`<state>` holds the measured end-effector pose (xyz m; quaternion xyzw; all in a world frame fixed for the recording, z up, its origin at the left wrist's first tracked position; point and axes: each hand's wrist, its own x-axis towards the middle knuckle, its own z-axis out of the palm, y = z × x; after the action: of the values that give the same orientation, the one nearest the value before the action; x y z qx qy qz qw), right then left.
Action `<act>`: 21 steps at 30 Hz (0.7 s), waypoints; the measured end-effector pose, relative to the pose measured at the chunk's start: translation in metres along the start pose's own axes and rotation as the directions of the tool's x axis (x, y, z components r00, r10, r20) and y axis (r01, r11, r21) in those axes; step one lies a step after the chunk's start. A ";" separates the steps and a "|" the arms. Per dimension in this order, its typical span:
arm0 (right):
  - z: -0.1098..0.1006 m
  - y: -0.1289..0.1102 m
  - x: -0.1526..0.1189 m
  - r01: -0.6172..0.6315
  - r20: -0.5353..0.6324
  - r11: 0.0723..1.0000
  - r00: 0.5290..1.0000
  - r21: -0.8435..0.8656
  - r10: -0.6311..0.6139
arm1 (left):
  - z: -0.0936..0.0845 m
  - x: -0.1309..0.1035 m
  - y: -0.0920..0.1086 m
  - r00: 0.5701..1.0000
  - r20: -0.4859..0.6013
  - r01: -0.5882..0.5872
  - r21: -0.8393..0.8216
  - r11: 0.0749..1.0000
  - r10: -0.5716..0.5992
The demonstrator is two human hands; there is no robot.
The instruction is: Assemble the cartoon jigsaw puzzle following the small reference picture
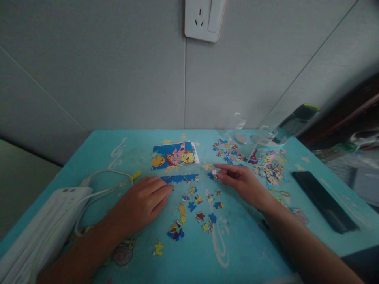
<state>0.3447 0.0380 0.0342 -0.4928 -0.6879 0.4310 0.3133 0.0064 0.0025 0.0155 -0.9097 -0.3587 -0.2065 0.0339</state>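
Jigsaw strip (181,178), part-built
Right hand (241,180) at loose piece (211,174); left hand (147,197) alongside strip (fingers' grips unclear, both); apparently piece-choosing; next needs edge-matching.

Under dim light, I see the puzzle pieces (177,233) softly; toward three o'clock, edges stretch and blur. My right forearm (299,236) shadows the table (248,252).

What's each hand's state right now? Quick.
Left hand: fingers curled at the assembled blue puzzle strip; can't tell if holding anything.
Right hand: thumb and index at a pink-and-blue puzzle piece; can't tell if gripped.
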 end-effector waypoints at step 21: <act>0.001 -0.002 -0.002 0.047 -0.044 0.999 0.998 0.028 -0.045 | 0.004 -0.003 -0.001 0.999 0.019 -0.030 -0.020 0.999 0.030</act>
<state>0.3437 0.0356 0.0356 -0.4815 -0.6857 0.4229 0.3451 0.0049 0.0022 0.0107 -0.9173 -0.3432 -0.2006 0.0246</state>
